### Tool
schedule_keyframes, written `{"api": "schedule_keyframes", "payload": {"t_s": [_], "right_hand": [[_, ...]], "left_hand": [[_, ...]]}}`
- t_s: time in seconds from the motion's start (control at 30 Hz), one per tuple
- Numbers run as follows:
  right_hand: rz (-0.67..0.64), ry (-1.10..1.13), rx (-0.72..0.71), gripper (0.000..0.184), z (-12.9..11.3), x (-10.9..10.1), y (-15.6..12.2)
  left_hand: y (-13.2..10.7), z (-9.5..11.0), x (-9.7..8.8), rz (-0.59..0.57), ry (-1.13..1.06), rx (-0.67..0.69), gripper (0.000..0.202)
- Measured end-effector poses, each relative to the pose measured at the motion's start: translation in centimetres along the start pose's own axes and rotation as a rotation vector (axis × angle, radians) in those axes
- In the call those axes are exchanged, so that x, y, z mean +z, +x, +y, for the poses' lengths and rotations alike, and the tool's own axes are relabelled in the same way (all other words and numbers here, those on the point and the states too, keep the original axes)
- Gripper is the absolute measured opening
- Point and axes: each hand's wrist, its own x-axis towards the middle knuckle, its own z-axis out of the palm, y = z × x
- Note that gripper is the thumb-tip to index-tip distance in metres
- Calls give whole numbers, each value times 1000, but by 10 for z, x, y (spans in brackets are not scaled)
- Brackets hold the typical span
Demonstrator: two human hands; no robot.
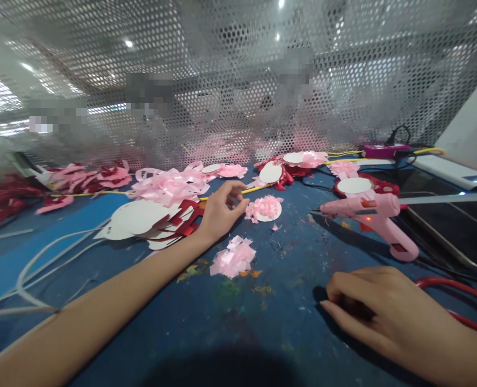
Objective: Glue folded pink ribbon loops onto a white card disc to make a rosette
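Note:
My left hand (222,209) reaches out over the blue table (262,317), fingers curled, thumb and fingertips close together right beside a white paper disc topped with pink ribbon loops (265,208). Whether it pinches anything I cannot make out. A loose clump of pink ribbon pieces (233,258) lies just below that hand. My right hand (377,309) rests near the front right of the table, fingers curled under, nothing visible in them. A pink hot glue gun (373,212) stands to the right, nozzle pointing left, its red light on.
Piles of pink ribbon (170,185), white discs with red ribbon (150,220) and several finished rosettes (279,173) line the back. White cables (33,269) trail left, a red cable (464,293) right. A perforated metal screen (238,80) closes the back; a phone (452,228) lies right.

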Motion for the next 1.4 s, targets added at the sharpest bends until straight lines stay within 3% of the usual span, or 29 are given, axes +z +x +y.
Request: {"api": "schedule_keyframes", "payload": {"t_s": [0.23, 0.43, 0.57, 0.73, 0.87, 1.07, 1.2, 1.4], "right_hand": [[105, -223, -136, 13, -17, -4, 47], [2, -406, -96, 20, -44, -3, 108], [23, -443, -93, 23, -42, 5, 131], [89, -477, -145, 25, -25, 2, 148], [121, -466, -216, 27, -14, 2, 157], [189, -396, -108, 61, -8, 19, 170], [188, -342, -59, 52, -11, 31, 175], [252, -302, 46, 45, -13, 38, 173]], "left_hand": [[-4, 3, 0, -2, -8, 35, 24], [-8, 3, 0, -90, -24, 119, 26], [-9, 1, 0, -135, -47, 144, 27], [-8, -2, 0, -109, -86, 123, 27], [-5, -3, -1, 9, -125, 49, 23], [-3, -6, -1, 179, -192, -74, 11], [-3, -8, -2, 228, -233, -92, 12], [-5, -3, -2, 179, -350, -44, 17]]}}
